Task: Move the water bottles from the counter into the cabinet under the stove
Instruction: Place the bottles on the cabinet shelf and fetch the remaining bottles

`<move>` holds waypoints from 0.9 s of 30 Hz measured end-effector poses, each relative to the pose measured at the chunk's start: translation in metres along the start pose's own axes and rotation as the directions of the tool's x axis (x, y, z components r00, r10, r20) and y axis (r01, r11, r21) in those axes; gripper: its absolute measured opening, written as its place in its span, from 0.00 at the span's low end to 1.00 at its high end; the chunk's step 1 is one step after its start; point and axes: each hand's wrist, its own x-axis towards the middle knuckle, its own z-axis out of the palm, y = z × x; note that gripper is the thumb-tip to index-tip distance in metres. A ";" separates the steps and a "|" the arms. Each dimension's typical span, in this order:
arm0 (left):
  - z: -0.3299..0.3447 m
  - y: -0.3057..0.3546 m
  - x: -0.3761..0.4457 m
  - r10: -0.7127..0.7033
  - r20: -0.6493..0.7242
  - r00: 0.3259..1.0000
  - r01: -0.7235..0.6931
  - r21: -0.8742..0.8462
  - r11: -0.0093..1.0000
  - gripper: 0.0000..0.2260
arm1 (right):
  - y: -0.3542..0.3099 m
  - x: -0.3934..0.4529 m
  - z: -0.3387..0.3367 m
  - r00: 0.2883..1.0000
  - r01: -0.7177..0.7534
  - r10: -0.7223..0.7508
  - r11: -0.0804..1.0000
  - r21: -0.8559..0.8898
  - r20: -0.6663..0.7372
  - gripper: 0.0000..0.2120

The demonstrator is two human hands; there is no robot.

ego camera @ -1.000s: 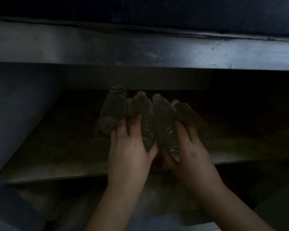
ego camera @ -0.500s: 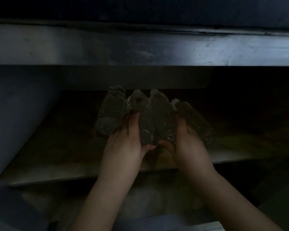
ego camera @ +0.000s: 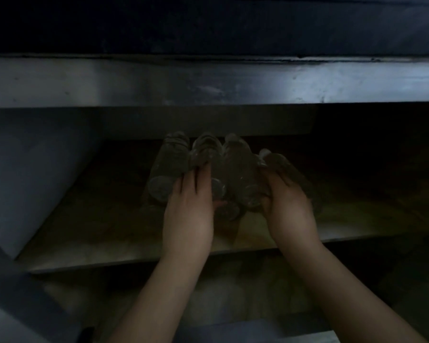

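Note:
Several clear plastic water bottles lie side by side on the dim cabinet shelf (ego camera: 104, 233), caps pointing inward. The leftmost bottle (ego camera: 167, 167) lies free. My left hand (ego camera: 187, 209) grips the second bottle (ego camera: 204, 151) with fingers on top and thumb underneath. The third bottle (ego camera: 238, 167) and the rightmost one (ego camera: 282, 167) sit under my right hand (ego camera: 289, 209), whose fingers curl over them. The light is too low to read labels.
A steel front rail (ego camera: 208, 82) runs across above the cabinet opening. The left side wall (ego camera: 30, 174) slopes inward. A lower shelf (ego camera: 223, 293) lies beneath my forearms. The right part of the cabinet is dark.
Both hands have slid deeper into the cabinet, pushing the bottles closer together and further back on the shelf. The leftmost bottle stayed where it was.

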 end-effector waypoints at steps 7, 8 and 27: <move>0.011 -0.003 -0.032 0.079 -0.131 0.988 -0.085 -0.043 0.995 0.28 | 0.002 0.005 0.005 0.997 -0.020 0.025 0.998 -0.062 0.079 0.27; 0.011 -0.003 -0.033 0.089 -0.126 0.988 -0.096 -0.044 0.994 0.29 | 0.002 0.005 0.004 0.996 -0.002 0.009 0.997 -0.073 0.091 0.27; -0.006 -0.008 -0.035 0.138 -0.103 0.985 -0.145 -0.072 0.987 0.28 | 0.017 -0.014 -0.007 0.995 -0.022 0.017 0.999 -0.047 -0.102 0.21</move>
